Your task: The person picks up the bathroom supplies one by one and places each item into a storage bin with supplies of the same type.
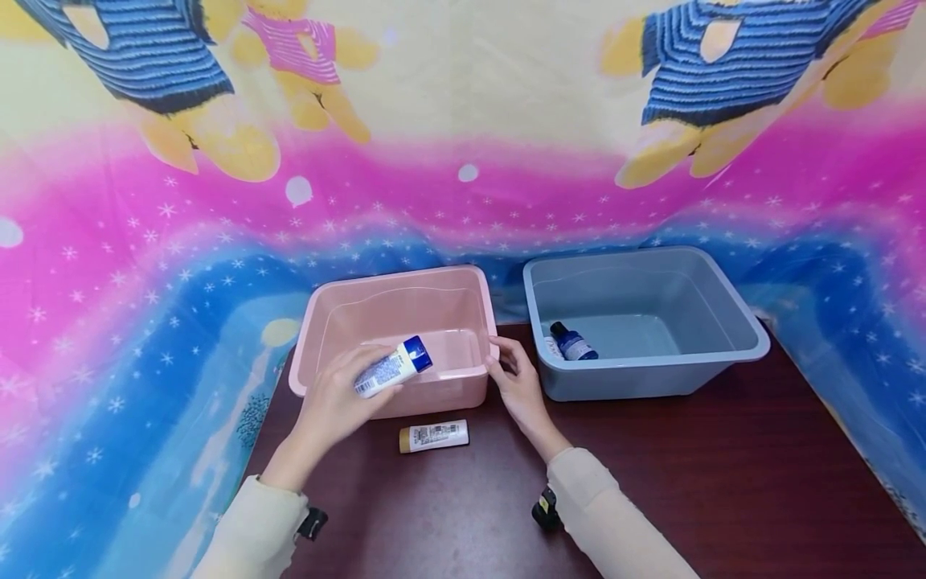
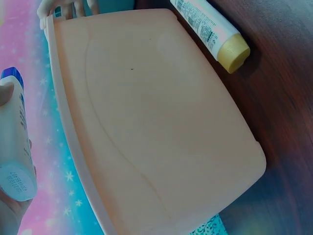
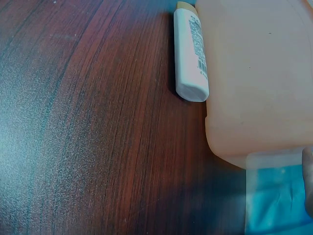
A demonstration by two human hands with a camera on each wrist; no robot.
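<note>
My left hand (image 1: 340, 398) grips a white bottle (image 1: 387, 372) with a blue cap, holding it tilted above the near side of the pink basin (image 1: 394, 398). In the left wrist view the same bottle (image 2: 15, 142) shows at the left edge, its round base toward the camera. With thumb and fingers my right hand (image 1: 521, 390) pinches the rim at the pink basin's near right corner. On the table in front of that basin lies a white tube-shaped bottle (image 1: 437, 435) with a gold cap. The right wrist view shows only a sliver of the right hand.
To the right stands a grey-blue basin (image 1: 637, 378). In its near left corner lie a dark blue bottle (image 1: 575, 344) and a white item (image 1: 553, 347), partly hidden by the wall. A dark wooden table (image 1: 651, 482) carries everything; a patterned cloth (image 1: 463, 201) hangs behind.
</note>
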